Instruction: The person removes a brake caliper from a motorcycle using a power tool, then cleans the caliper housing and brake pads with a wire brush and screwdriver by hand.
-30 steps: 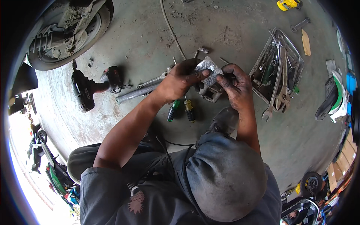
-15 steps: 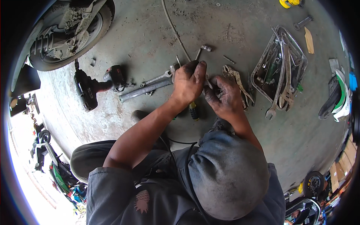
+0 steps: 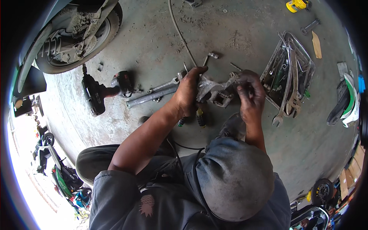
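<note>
My left hand (image 3: 188, 92) is wrapped round one end of a grey metal brake caliper (image 3: 216, 89), held above the floor. A thin hose (image 3: 180, 36) runs from the far edge to this hand; where it ends is hidden. At the caliper's other end is my right hand (image 3: 251, 90), blackened with grime, its fingers curled into a pinch. What they grip, if anything, cannot be made out. Beneath the caliper lie screwdrivers with dark and yellow handles (image 3: 200, 117). A ratchet with a socket (image 3: 212, 56) rests just beyond the hands.
To the left lie a cordless impact wrench (image 3: 92, 94), a spanner (image 3: 163, 85) and a metal bar (image 3: 151, 97). A motorcycle wheel (image 3: 111, 36) stands far left. On the right, a metal tray (image 3: 311, 65) holds several tools, a large spanner (image 3: 292, 73) across it. A capped head (image 3: 237, 180) fills the near middle.
The caliper has come into plain view between my hands. My right hand has moved right, away from my left, which has turned. The whole view has shifted slightly.
</note>
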